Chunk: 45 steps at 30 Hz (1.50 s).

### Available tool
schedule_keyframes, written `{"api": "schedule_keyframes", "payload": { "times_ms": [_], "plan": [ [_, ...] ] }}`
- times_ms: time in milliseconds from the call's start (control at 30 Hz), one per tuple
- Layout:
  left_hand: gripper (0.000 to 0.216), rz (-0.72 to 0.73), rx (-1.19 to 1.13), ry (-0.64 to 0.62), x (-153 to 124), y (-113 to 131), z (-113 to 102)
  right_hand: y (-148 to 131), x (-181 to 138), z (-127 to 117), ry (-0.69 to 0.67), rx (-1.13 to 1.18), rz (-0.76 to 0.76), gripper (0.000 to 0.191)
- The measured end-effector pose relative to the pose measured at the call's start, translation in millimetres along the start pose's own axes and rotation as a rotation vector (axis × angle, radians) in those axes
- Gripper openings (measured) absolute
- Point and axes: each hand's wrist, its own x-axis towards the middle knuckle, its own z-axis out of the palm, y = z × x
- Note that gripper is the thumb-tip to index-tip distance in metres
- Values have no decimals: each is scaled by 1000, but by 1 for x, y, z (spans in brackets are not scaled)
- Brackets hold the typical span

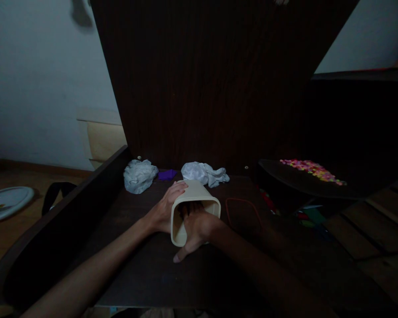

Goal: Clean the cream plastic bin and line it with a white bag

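A cream plastic bin [196, 189] lies tipped on its side over the dark wooden surface, its rounded-square mouth facing me. My left hand [167, 205] grips its left side from outside, fingers wrapped over the wall. Inside the mouth is my right hand [197, 223], with the fingers stretched inward and the thumb sticking out past the lower rim. The fingertips are lost in shadow, and I see nothing held there. To the right lies a thin red rounded-rectangular ring [243, 199].
Along the back panel sit a crumpled grey plastic bag [139, 176], a small purple piece [167, 174] and a whitish crumpled bag [202, 172]. A raised side board [66, 212] borders the left. Several colourful small pieces [311, 170] lie on a curved shelf at right.
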Motion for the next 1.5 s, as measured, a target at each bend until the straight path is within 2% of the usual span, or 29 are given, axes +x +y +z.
{"api": "schedule_keyframes", "payload": {
  "times_ms": [167,267,333,467,667,767,1000,1167,1267,1333,1433,1500],
  "plan": [
    [114,15,20,1,-1,0,2,-4,4,8,64,60,-9,133],
    [112,22,24,10,-2,-1,3,-7,5,9,41,33,-21,130],
    [115,15,22,8,-4,-2,4,-8,5,9,31,-4,-52,124],
    [120,4,3,16,-5,-3,3,-6,4,9,101,-7,-157,106],
    [116,-19,-1,20,-6,-5,2,-5,6,12,146,91,-201,96],
    [109,-26,5,26,-7,-6,2,-7,3,13,186,99,-253,99],
    [97,-64,5,56,-5,-6,0,-14,-13,25,302,200,-299,128],
    [103,-91,-47,62,-7,-9,0,-21,-37,32,342,231,-254,121],
    [107,-113,-81,56,-8,-10,0,-27,-40,40,377,249,-251,121],
    [109,-120,-76,40,-9,-10,0,-30,-35,51,391,236,-221,109],
    [114,-109,-55,21,-8,-8,-1,-33,-29,65,435,215,-98,64],
    [117,-103,-47,4,-6,-7,-2,-29,-38,66,424,224,-62,57]
  ]
}}
